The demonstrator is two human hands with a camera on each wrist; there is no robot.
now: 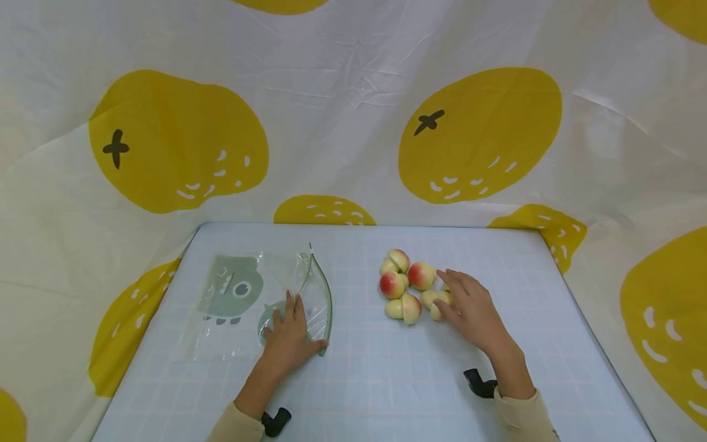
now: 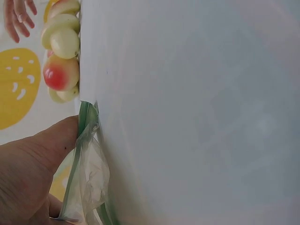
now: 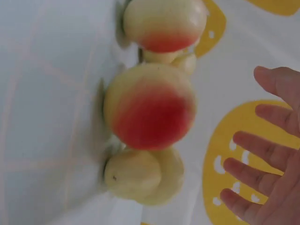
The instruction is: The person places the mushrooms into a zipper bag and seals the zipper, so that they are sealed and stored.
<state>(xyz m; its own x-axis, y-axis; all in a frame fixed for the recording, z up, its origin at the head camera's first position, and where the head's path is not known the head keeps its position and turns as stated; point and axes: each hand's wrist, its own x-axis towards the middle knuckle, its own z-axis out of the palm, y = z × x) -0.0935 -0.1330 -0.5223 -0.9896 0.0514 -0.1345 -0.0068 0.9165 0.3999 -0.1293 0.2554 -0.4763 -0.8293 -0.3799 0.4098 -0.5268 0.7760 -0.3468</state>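
Note:
On the left of the table lies a clear zip bag (image 1: 221, 331) with a grey-green cartoon print and a green zip strip (image 1: 329, 288). My left hand (image 1: 289, 341) rests on it with fingers spread, its thumb touching the lower end of the strip. In the left wrist view the thumb presses against the green strip (image 2: 84, 117) and the bag's mouth gapes a little. Several toy mushrooms (image 1: 411, 309) with red-and-yellow caps and pale stems sit grouped at centre right. Beside and partly over them is my right hand (image 1: 469, 310), fingers extended, holding nothing; it hides part of the group.
The table (image 1: 375, 393) has a pale, faintly checked cover. Behind and around it hangs a white cloth (image 1: 342, 135) printed with large yellow fruit. A black curved piece sits at each wrist, the right one (image 1: 479, 383) and the left one (image 1: 276, 422).

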